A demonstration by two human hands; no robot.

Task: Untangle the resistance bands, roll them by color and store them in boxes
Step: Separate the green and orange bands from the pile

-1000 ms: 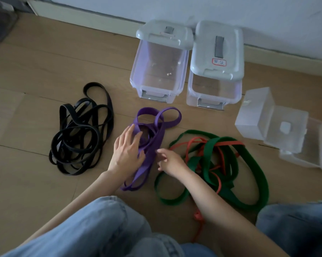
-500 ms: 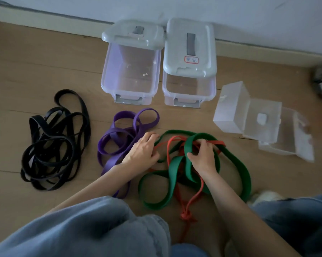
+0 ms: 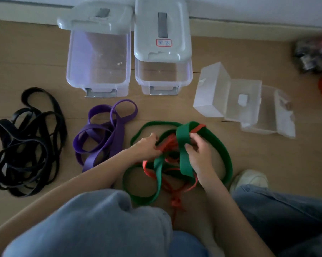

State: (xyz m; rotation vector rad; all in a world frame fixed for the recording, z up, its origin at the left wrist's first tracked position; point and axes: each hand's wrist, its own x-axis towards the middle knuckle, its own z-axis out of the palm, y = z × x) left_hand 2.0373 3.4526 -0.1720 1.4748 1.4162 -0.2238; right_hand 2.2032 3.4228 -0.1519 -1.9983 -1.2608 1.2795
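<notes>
A wide green band (image 3: 219, 147) and a thin red band (image 3: 172, 143) lie tangled on the wooden floor in front of me. My left hand (image 3: 147, 147) grips the red band at the tangle's left side. My right hand (image 3: 199, 154) holds a raised fold of the green band. A purple band (image 3: 108, 134) lies loose to the left, and a pile of black bands (image 3: 26, 143) lies farther left. Two clear boxes with grey lids, one (image 3: 99, 60) on the left and one (image 3: 163, 75) beside it, stand open by the wall.
A clear hinged box (image 3: 243, 101) lies open at the right. Dark and red objects (image 3: 317, 58) sit blurred at the far right edge. My jeans-clad knees (image 3: 93, 223) fill the bottom, and a white shoe (image 3: 251, 179) shows at the right.
My left hand left the purple band and moved right onto the red and green tangle. My right hand lifted a fold of the green band. The view shifted right.
</notes>
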